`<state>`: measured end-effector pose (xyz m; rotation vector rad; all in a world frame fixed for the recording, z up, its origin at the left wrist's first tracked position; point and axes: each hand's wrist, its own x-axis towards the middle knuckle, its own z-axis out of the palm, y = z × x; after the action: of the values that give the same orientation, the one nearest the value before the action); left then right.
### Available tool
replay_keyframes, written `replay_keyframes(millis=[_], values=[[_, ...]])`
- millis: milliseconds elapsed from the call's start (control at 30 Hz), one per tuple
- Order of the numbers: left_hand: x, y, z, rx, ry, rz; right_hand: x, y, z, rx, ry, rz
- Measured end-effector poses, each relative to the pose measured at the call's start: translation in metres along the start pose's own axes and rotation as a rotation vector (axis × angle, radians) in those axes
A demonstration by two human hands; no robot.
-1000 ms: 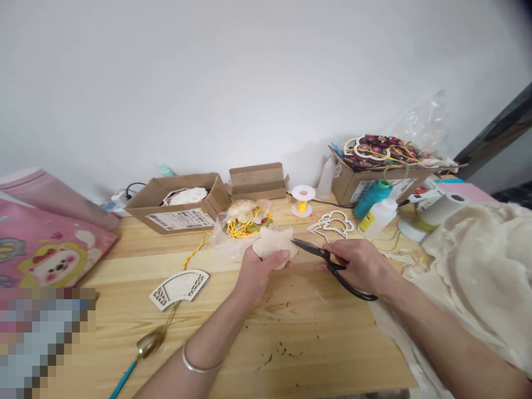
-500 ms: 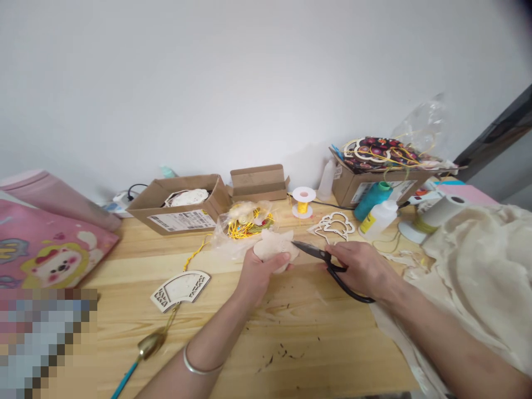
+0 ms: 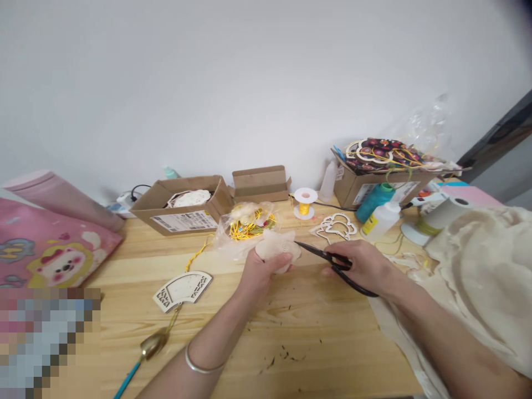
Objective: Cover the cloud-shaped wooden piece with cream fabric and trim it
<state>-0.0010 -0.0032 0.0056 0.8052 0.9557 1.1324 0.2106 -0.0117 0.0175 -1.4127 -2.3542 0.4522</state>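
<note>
My left hand pinches a small piece of cream fabric above the middle of the table, thumb on top. From the right, my right hand grips black scissors by the handles. The blade tips point left and reach the fabric's right edge; whether they touch it I cannot tell. Behind the scissors lie pale cut-out cloud-shaped frames. A plastic bag of yellow cords sits just beyond my left hand. To the left, a fan-shaped wooden ornament lies flat with cord attached.
A cardboard box, a white spool of yellow cord, a teal thread cone and a glue bottle stand at the back. Crumpled cream cloth covers the right side. A gold tassel with a teal end lies front left.
The scissor blades look slightly more apart, and the handles have spread in my right hand. My left hand keeps its hold on the fabric. The whole view has shifted slightly.
</note>
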Motion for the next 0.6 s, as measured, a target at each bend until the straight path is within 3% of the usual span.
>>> replay_keyframes(millis=[200,333,600], values=[[0.0,0.001,-0.001,0.0,-0.004,-0.016,-0.002,0.005,-0.003,0.013,0.08,-0.074],[0.0,0.001,-0.001,0.014,-0.037,-0.002,-0.002,0.001,-0.003,-0.046,0.04,-0.044],[-0.001,-0.001,0.0,0.048,-0.024,-0.01,-0.004,-0.006,-0.001,-0.052,0.081,-0.06]])
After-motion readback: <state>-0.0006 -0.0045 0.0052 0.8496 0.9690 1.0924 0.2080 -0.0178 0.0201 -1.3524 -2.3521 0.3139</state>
